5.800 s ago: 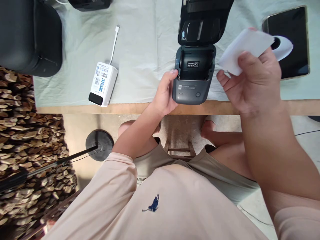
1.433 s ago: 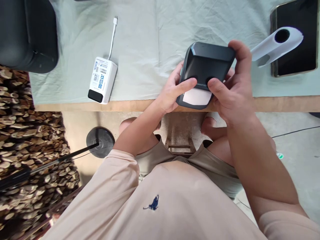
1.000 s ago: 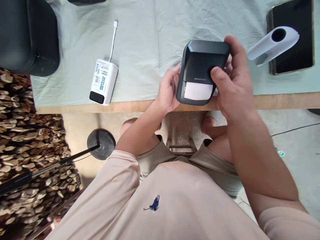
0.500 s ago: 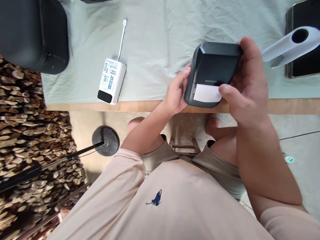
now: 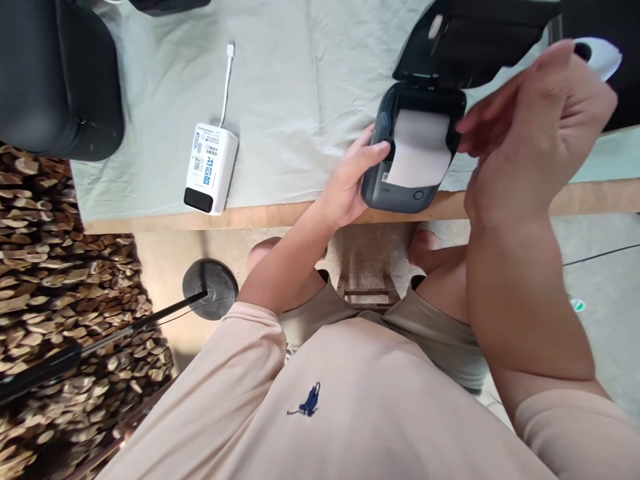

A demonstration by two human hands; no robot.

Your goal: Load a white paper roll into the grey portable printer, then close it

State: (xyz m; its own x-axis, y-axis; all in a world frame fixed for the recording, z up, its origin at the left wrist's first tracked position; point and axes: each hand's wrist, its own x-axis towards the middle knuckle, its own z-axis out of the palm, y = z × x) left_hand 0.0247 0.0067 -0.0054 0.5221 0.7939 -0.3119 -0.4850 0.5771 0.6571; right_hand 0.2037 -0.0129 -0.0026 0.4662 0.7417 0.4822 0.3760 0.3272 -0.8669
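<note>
My left hand (image 5: 353, 177) grips the left side of a dark grey label printer (image 5: 395, 197), its thumb lying over the rim. The printer's black lid (image 5: 480, 40) stands swung open at the far end. Inside the body sits a roll of white label paper (image 5: 423, 147), its loose end hanging toward the front, near a round button. My right hand (image 5: 535, 120) is at the printer's right side, fingers stretched toward its edge and nothing visible in them. Whether the fingertips touch the edge I cannot tell.
A white power bank (image 5: 213, 167) with a short cable lies left on the cloth-covered table (image 5: 280, 100). A black case (image 5: 65, 80) stands at the far left. Behind my right hand are a white device (image 5: 603, 59) and a dark flat object (image 5: 620, 87). A round stand base (image 5: 210, 290) is on the floor.
The printer's lid has been opened and tilted back, showing the paper roll inside. My right hand has let go of the front paper strip and moved up and right.
</note>
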